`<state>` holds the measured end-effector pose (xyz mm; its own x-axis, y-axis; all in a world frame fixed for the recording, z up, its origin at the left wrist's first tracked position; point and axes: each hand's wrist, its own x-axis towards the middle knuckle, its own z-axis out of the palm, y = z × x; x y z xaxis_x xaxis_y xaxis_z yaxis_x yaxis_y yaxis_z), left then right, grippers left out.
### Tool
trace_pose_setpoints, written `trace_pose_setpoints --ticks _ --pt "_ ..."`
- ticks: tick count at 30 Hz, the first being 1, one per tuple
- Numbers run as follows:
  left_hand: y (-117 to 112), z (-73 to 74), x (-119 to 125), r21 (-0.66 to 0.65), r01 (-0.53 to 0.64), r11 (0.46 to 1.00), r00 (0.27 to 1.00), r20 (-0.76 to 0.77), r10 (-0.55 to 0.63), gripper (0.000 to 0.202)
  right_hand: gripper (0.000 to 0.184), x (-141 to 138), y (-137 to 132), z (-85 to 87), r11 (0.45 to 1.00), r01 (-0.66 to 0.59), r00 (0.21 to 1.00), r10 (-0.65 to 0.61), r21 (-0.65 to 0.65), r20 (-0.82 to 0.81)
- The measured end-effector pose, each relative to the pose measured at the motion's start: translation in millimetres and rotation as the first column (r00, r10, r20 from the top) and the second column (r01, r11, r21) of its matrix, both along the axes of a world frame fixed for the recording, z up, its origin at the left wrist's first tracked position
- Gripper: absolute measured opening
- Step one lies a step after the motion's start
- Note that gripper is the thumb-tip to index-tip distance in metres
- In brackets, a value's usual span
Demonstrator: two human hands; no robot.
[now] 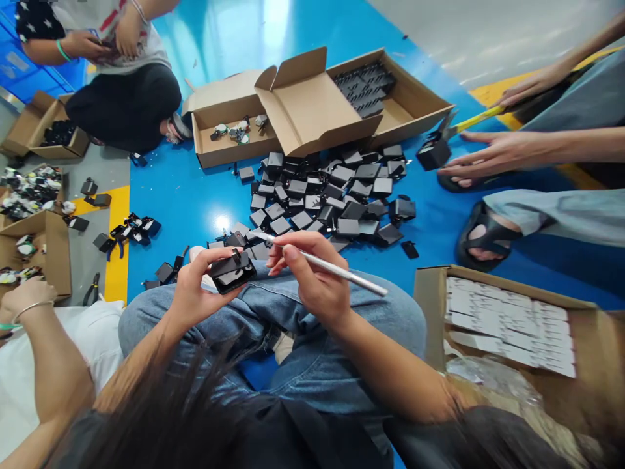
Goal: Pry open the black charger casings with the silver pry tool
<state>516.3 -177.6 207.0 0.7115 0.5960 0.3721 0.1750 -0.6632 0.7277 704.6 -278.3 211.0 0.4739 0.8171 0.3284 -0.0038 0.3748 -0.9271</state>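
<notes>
My left hand (195, 286) is closed around a small black plastic housing (233, 270), held above my jeans-clad knees. My right hand (312, 277) pinches a thin white rod (342, 272) like a pen, its tip pointing left towards the housing. Just beyond my knees lies a heap of several similar black housings (327, 192) on the blue floor (185, 189).
Open cardboard boxes (312, 104) stand behind the heap, one with black parts inside. A box of white labels (508, 322) sits at my right. Other people sit around: one at top left, one at right with a hand (488, 159) near a black part, an arm at lower left.
</notes>
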Motion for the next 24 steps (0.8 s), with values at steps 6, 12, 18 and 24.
trace_pose_setpoints --ticks 6,12,18,24 --pt "10 0.5 -4 0.636 -0.012 0.772 1.0 0.005 0.011 0.044 0.023 -2 -1 1.6 0.992 -0.089 0.938 0.053 0.091 0.344" --pt "7 4.1 -1 0.568 -0.116 0.815 0.991 0.012 0.133 0.052 0.029 -1 1 0.5 0.952 -0.132 0.814 -0.055 0.276 0.578" --pt "-2 -1.1 4 0.306 -0.067 0.95 0.997 -0.017 0.076 0.053 0.034 -6 0 -0.9 0.986 -0.055 0.889 -0.024 0.158 0.457" --pt "-6 -3.9 6 0.028 -0.074 0.997 0.994 -0.075 0.075 0.059 0.029 -10 -1 -5.3 0.995 -0.063 0.934 0.03 0.081 0.357"
